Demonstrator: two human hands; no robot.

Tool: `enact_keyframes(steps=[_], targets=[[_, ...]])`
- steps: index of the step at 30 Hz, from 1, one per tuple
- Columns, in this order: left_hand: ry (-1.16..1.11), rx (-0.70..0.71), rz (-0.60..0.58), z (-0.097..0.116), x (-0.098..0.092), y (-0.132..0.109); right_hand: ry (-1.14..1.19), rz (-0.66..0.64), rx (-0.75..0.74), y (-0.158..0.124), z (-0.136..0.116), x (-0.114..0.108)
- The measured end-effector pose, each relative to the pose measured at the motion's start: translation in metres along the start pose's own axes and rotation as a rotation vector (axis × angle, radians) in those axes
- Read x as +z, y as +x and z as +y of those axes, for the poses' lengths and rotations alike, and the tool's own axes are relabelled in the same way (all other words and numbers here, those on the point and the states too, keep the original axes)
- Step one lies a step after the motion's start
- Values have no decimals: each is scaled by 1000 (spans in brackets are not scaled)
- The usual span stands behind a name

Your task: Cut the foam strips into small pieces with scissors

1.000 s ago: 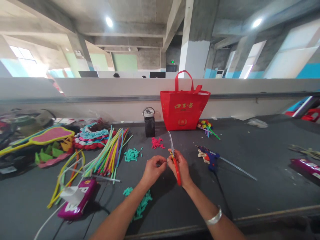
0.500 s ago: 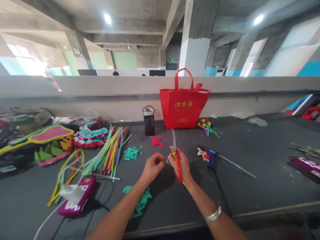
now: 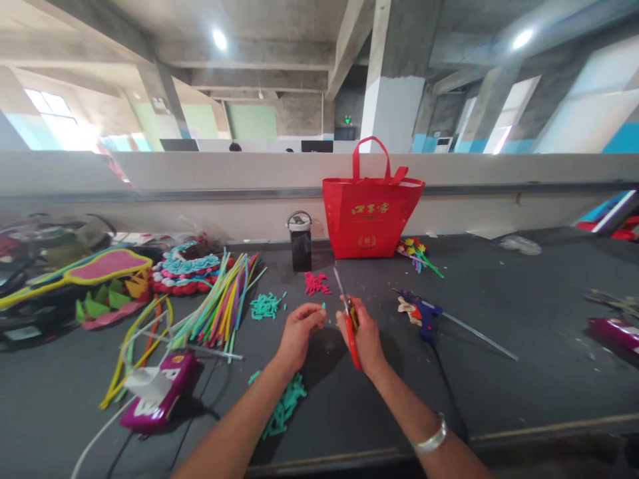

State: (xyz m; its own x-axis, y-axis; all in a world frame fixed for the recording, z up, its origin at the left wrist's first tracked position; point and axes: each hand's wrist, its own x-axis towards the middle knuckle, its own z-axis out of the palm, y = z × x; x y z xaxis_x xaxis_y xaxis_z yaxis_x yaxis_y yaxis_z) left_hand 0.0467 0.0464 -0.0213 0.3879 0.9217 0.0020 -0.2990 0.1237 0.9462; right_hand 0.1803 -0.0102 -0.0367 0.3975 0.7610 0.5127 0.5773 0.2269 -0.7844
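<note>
My right hand (image 3: 364,336) grips red-handled scissors (image 3: 351,329), blades pointing up and away over the dark table. My left hand (image 3: 298,330) is pinched on a small teal piece (image 3: 322,307) just left of the blades. Teal cut bits (image 3: 284,406) lie beneath my left forearm. More teal bits (image 3: 264,306) and red bits (image 3: 315,284) sit farther out. A bundle of coloured pipe cleaners (image 3: 219,306) lies to the left.
A red tote bag (image 3: 372,213) and a black flask (image 3: 300,243) stand at the back. A blue glue gun (image 3: 424,314) lies right of my hands. A purple packet (image 3: 157,396), a knitted piece (image 3: 184,269) and foam shapes (image 3: 100,266) lie left.
The scissors tilted slightly left and my hands shifted a little; the left fingers moved closer to the blades with the teal piece.
</note>
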Motion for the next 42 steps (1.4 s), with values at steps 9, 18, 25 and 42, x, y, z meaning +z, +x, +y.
enact_keyframes(steps=[9, 18, 25, 42], targets=[[-278, 59, 86, 6, -3, 3, -432, -114, -152, -8, -3, 5], [-187, 78, 86, 1, -2, 1, -498, -150, -167, -9, -4, 8], [-145, 75, 133, -2, -1, 1, -535, -150, -149, -9, -6, 7], [-106, 124, 131, 3, -1, 1, -520, -172, -108, -11, -3, 8]])
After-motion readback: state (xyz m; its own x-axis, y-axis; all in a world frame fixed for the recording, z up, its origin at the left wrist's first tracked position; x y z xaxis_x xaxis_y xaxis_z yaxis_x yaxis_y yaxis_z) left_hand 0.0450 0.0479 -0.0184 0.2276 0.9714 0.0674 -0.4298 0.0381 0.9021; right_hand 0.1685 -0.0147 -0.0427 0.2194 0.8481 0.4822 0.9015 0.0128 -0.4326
